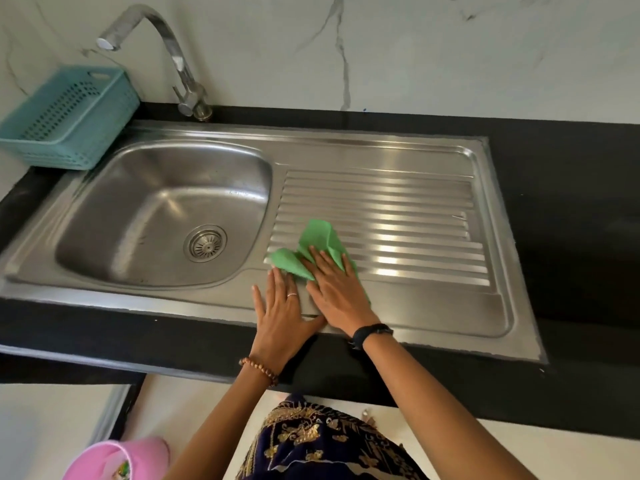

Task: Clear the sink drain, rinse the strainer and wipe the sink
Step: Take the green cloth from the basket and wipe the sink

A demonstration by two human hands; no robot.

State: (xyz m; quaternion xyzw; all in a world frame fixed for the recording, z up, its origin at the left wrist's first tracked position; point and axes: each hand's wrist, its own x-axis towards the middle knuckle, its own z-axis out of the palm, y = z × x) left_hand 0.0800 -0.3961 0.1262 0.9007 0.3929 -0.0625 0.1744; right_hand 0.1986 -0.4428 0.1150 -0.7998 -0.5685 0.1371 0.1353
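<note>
Steel sink point(104, 188), strainer point(205, 243) apparently seated.

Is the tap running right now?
Off: no water falls from the faucet spout, and the sink basin below holds no pooled water.

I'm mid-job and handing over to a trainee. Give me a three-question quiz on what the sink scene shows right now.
1. True or false: the right hand presses flat on the green cloth, which lies on the ribbed drainboard.
2. Where is the strainer? A) in the blue basket B) seated in the drain of the basin C) under the left hand
3. Fill in: the tap spout shows no ____ running.

Key: 1 true; 2 B; 3 water.
</note>
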